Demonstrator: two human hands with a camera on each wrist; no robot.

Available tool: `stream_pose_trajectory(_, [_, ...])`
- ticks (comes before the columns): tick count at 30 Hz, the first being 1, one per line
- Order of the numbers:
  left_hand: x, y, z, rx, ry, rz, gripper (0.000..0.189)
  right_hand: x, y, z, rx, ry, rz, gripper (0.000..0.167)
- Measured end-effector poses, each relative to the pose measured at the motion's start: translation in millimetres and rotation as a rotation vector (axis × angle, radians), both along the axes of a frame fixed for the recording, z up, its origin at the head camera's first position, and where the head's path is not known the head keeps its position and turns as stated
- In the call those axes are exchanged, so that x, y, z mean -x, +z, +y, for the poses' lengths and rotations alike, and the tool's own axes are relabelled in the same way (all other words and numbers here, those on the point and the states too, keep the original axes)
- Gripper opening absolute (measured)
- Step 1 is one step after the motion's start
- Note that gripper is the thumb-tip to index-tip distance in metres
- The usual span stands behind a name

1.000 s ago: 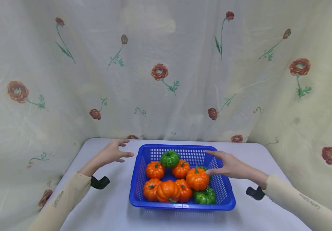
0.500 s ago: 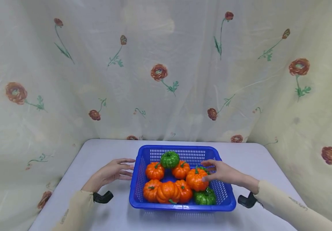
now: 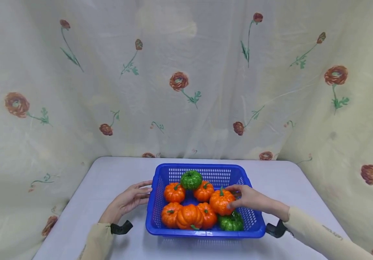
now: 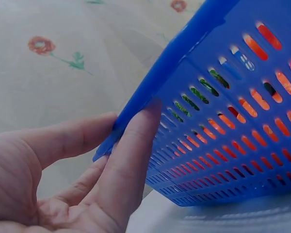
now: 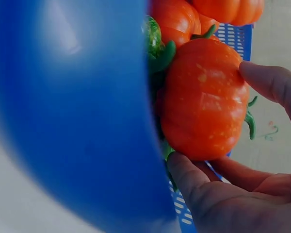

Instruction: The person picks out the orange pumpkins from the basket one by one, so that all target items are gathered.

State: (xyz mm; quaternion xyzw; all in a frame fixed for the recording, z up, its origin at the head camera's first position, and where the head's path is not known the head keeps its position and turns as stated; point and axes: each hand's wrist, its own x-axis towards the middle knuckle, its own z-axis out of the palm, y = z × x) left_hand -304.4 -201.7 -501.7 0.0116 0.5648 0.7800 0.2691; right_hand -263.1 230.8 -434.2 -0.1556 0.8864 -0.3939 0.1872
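A blue plastic basket (image 3: 206,233) on the table holds several small orange and green pumpkins. Around an orange pumpkin (image 3: 221,202) at the basket's right side, my right hand (image 3: 254,198) has thumb and fingers on opposite sides; the right wrist view shows their tips against its skin (image 5: 206,102). This pumpkin still sits among the others, above a green pumpkin (image 3: 231,221). My left hand (image 3: 129,200) is at the basket's left edge, its fingers and thumb pinching the rim (image 4: 160,73). Part of that grip is hidden behind the rim.
Another green pumpkin (image 3: 191,180) lies on top near the back of the basket, with orange pumpkins (image 3: 189,216) along the front. The white table (image 3: 118,168) extends around the basket. A flowered curtain (image 3: 186,119) hangs behind and at both sides.
My left hand has come down and right to the basket's rim. My right hand has lowered onto the orange pumpkin and closed around it. The basket has barely moved.
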Motion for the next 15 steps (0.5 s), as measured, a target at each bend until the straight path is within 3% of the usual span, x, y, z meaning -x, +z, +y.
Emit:
stream_pose_trajectory(6, [2.3, -2.2, 2.9, -0.05, -0.013, -0.022, 0.06, -1.7, -3.7, 0.4, -0.002, -0.028, -0.006, 0.068])
stream_pose_trajectory(15, [2.7, -6.5, 2.9, -0.03, -0.001, -0.036, 0.059, -2.8, -9.7, 1.4, -0.018, -0.061, 0.014, 0.072])
